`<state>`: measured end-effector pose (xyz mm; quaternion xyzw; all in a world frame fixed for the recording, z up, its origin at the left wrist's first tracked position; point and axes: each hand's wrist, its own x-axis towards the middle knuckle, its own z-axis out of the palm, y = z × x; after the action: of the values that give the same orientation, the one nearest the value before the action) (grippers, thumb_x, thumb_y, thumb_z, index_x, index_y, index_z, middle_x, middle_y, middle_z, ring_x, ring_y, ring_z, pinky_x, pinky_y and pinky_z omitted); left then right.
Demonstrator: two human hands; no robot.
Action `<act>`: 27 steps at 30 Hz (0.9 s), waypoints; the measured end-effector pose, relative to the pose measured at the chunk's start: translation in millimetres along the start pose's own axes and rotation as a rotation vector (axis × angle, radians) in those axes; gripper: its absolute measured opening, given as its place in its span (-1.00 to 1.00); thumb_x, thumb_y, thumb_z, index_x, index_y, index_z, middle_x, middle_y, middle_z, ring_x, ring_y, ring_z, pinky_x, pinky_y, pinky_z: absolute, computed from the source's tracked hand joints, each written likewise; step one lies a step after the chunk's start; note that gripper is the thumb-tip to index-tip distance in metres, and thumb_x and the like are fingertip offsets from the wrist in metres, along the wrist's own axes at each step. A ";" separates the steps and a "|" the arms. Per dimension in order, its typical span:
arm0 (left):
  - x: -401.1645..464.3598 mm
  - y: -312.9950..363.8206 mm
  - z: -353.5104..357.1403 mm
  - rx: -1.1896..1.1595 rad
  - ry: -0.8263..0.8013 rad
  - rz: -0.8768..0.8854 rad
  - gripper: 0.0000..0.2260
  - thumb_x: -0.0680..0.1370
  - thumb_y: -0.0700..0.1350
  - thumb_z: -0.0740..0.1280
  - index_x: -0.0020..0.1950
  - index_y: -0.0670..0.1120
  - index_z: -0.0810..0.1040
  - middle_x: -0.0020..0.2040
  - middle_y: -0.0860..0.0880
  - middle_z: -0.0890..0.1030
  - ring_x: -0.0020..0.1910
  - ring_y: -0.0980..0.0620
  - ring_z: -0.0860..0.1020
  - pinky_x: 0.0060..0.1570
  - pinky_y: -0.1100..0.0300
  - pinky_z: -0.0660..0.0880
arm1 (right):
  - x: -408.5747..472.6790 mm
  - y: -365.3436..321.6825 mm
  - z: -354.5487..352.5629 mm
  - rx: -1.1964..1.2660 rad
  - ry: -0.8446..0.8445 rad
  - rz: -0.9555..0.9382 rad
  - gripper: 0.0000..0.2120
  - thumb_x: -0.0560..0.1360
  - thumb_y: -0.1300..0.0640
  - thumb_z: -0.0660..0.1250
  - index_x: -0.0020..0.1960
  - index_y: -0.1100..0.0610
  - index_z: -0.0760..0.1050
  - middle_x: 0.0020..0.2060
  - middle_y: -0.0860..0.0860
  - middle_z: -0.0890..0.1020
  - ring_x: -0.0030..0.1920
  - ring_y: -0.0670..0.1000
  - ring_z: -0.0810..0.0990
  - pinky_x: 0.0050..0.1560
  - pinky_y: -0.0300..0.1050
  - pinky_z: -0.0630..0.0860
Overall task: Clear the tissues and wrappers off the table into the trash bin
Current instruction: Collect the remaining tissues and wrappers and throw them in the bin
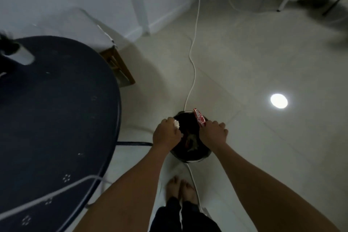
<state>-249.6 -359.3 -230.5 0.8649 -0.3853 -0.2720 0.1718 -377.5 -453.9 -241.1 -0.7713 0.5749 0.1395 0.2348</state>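
White tissue (176, 124) pinched in my closed left hand (165, 134), red wrapper (199, 120) pinched in my closed right hand (213, 133), both held over the open black trash bin (203, 154) so they drop inside, dark table (56, 118) alongside.

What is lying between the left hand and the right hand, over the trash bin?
In the head view, only the open mouth of the trash bin lies between the left hand and the right hand, with dark rubbish already inside.
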 end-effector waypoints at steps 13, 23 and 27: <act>60.5 -48.6 81.4 0.053 -0.290 -0.064 -0.55 0.57 -0.04 0.22 0.42 -0.12 0.23 0.35 -0.21 0.37 0.27 -0.20 0.44 0.24 -0.06 0.46 | 64.3 28.6 88.8 0.039 -0.187 0.172 -0.59 0.53 0.02 0.17 0.30 0.22 0.39 0.30 0.19 0.44 0.32 0.24 0.34 0.33 0.15 0.31; 42.2 -30.9 28.3 0.080 -0.156 0.007 -0.66 0.57 -0.06 0.20 0.31 -0.16 0.36 0.26 -0.18 0.43 0.19 -0.15 0.47 0.09 0.01 0.48 | 40.9 -8.2 31.6 0.043 0.003 0.008 -0.75 0.54 0.13 0.15 0.11 0.23 0.50 0.11 0.18 0.56 0.16 0.22 0.47 0.21 0.10 0.42; 24.4 -15.0 -22.7 0.136 0.012 0.062 -0.75 0.56 -0.11 0.19 0.18 -0.19 0.43 0.17 -0.18 0.47 0.08 -0.15 0.50 -0.03 0.02 0.50 | 22.9 -41.5 -14.7 0.002 0.075 -0.104 -0.77 0.53 0.17 0.16 0.11 0.24 0.47 0.07 0.17 0.56 0.12 0.18 0.49 0.15 0.04 0.43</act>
<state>-213.8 -366.2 -228.4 0.8638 -0.4285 -0.2344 0.1235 -332.0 -470.8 -231.3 -0.8046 0.5425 0.0976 0.2206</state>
